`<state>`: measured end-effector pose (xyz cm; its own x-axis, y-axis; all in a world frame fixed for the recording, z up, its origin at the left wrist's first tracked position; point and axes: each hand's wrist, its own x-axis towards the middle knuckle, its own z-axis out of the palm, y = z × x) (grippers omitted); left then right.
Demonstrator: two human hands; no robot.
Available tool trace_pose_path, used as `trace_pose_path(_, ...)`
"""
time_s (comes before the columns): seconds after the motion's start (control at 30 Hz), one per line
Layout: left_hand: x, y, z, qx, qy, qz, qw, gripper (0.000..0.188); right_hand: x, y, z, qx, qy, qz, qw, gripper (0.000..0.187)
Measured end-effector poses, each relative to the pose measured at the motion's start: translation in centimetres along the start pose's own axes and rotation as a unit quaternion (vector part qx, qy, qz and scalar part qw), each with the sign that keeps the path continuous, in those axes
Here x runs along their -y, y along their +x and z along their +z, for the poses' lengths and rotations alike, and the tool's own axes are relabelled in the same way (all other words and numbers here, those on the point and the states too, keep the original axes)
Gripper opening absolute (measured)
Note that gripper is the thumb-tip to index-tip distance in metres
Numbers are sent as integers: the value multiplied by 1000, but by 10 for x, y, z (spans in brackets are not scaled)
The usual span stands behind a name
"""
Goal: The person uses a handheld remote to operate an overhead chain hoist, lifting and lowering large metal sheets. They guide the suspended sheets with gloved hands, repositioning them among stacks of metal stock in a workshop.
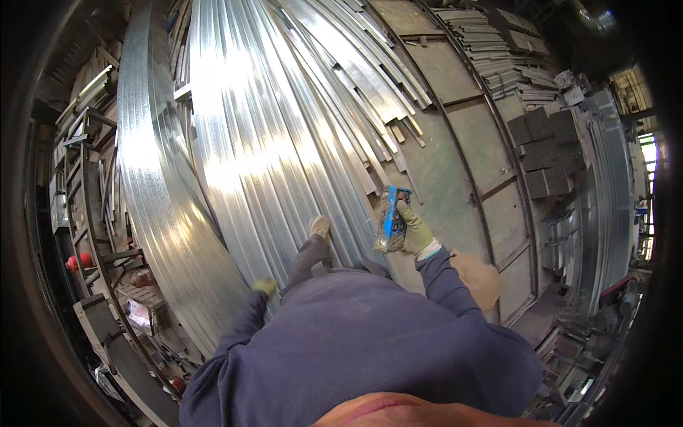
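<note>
My right hand [417, 231], in a pale green glove with a white cuff, is closed round the side of a clear plastic packet [385, 240] with a blue label. The packet is held upright in front of me; its contents are too small to make out. My left hand [265, 286], in a yellow-green glove, hangs low by my left leg, over the long ribbed metal sheets [245, 153]. Its fingers are too small and blurred to read. One tan shoe [320, 226] rests on the sheets.
A broad galvanised metal strip [153, 171] runs along my left, beside a metal rack [89, 185]. Thin metal lengths [370, 92] overlap ahead. Dark rails [475, 199] cross the floor on the right. Beyond them stand stacked dark blocks [544, 146] and upright sheets [608, 192].
</note>
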<state>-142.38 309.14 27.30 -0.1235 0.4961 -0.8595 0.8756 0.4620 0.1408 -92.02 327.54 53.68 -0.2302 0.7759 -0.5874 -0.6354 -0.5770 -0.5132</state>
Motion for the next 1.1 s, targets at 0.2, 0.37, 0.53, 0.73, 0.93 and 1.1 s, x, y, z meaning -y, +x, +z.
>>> trace_pose_path(0.2, -166, 89, -384, -173, -151, 193, 954, 65, 98, 94, 57, -52, 38, -4, 998, 48)
trace_pose_path(0.37, -270, 141, -554, -198, -279, 290, 894, 57, 151, 229, 87, -101, 8, -79, 992, 51)
trace_pose_path(0.53, -238, 165, -540, -95, -74, 94, 988, 75, 269, 383, 192, -89, 37, 7, 995, 57)
trace_pose_path(0.73, -173, 164, -493, 106, -83, -121, 983, 69, 437, 540, 326, 12, -27, -45, 999, 63)
trace_pose_path(0.93, -274, 309, -620, 123, -57, -50, 989, 68, 579, 728, 384, 65, -71, -174, 980, 68)
trace_pose_path(1.1, -457, 497, -934, -97, -66, 28, 993, 66, 665, 821, 398, -59, -72, -126, 988, 64)
